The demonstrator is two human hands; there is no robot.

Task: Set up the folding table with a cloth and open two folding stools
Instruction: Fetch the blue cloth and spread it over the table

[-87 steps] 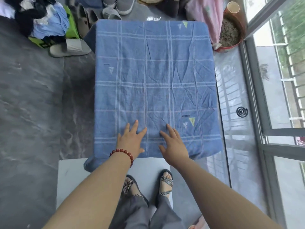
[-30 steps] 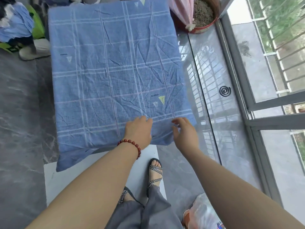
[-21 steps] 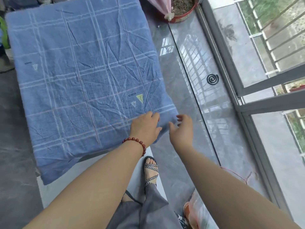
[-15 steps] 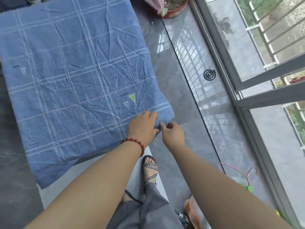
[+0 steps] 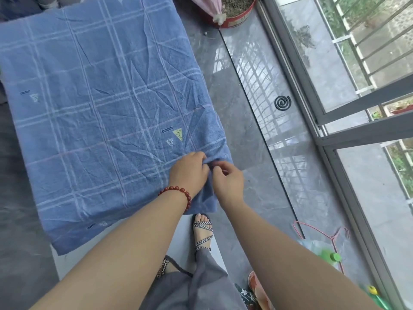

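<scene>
on glossy grey floor (image 5: 234,121) by window (image 5: 330,70) | blue cloth (image 5: 100,108) spread | left hand (image 5: 188,172), right hand (image 5: 229,181) pinch its near corner

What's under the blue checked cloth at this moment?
Whatever supports the blue cloth is fully covered: no tabletop or legs show. Past its near edge a white panel shows at floor level.

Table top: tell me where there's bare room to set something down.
The blue cloth lies bare everywhere but its near right corner, crowded by the left hand and right hand gripping it. The floor between cloth and mosquito coil is also free.
</scene>
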